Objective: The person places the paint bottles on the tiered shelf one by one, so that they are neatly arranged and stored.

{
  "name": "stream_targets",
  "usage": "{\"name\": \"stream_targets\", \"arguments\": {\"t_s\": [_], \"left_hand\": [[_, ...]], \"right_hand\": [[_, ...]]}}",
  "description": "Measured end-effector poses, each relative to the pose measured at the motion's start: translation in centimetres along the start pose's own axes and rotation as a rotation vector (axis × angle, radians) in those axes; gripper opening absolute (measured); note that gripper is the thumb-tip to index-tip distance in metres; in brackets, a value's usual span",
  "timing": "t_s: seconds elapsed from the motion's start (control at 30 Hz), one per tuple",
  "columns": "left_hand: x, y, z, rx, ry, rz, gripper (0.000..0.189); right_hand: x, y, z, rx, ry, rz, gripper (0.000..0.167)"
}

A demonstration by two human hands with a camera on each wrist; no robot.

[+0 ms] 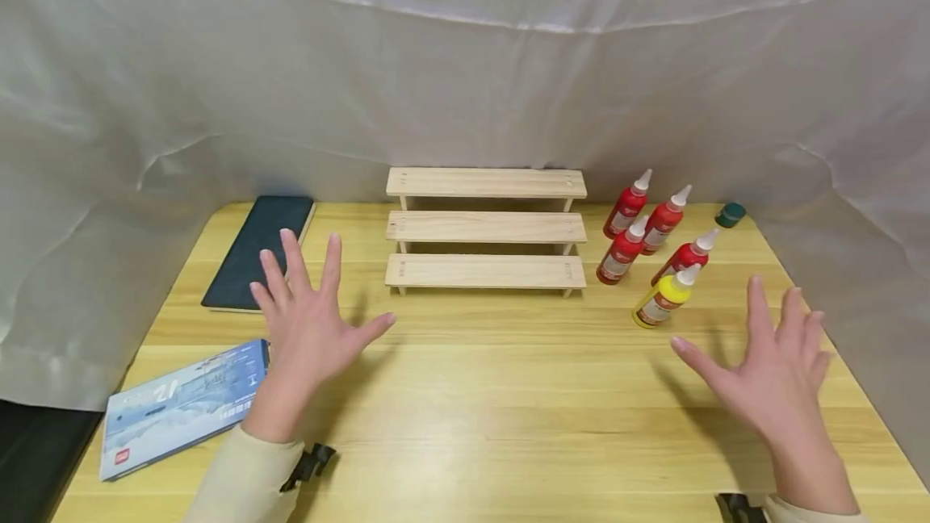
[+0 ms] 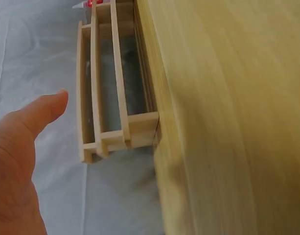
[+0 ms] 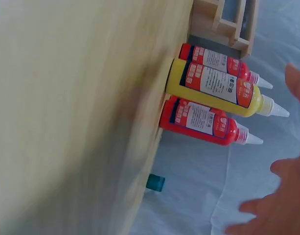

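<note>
My left hand (image 1: 308, 337) is held over the table with its fingers spread, holding nothing. Below and beside it are a blue box (image 1: 185, 406) and a dark notebook (image 1: 257, 253). On the right, my right hand (image 1: 781, 370) hovers with fingers splayed, also holding nothing. Nearest to it stands a yellow squeeze bottle (image 1: 661, 301) with a white nozzle cap. Several red squeeze bottles, one of them a red bottle (image 1: 617, 255), stand behind the yellow one. In the right wrist view the yellow bottle (image 3: 216, 88) stands between red ones.
A three-step wooden rack (image 1: 485, 226) stands at the back middle of the wooden table (image 1: 494, 402). A small dark green jar (image 1: 730, 215) sits at the far right corner. Grey cloth (image 1: 465, 63) hangs behind and along the sides.
</note>
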State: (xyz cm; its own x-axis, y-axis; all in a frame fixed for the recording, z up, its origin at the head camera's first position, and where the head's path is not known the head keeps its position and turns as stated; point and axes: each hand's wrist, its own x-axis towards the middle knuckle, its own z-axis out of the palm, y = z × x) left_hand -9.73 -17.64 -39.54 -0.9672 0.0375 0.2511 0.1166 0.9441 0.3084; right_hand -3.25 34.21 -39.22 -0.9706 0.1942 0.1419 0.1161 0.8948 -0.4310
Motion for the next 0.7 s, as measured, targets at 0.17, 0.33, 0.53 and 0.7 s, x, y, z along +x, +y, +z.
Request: {"name": "stream_targets", "arguments": {"t_s": [0.17,0.33,0.53,0.7], "left_hand": [[1.5,0.2,1.4,-0.164,-0.018,0.000,0.124],[2.6,0.1,2.8,-0.360,-0.070,-0.034,0.124],[4.2,0.3,4.1,-0.496,-0.112,0.005,0.118],[5.3,0.4,5.1,-0.652,-0.168,0.048,0.111]], "right_hand": [[-0.5,-0.6,0.3,0.222,0.091,-0.037,0.097],[0.0,-1.5,1.3,0.409,0.210,0.015,0.074],[1.3,-1.7,2.3,0.685,0.247,0.087,0.050],[2.6,-1.2,2.6,0.830,0.197,0.108,0.046]]}}
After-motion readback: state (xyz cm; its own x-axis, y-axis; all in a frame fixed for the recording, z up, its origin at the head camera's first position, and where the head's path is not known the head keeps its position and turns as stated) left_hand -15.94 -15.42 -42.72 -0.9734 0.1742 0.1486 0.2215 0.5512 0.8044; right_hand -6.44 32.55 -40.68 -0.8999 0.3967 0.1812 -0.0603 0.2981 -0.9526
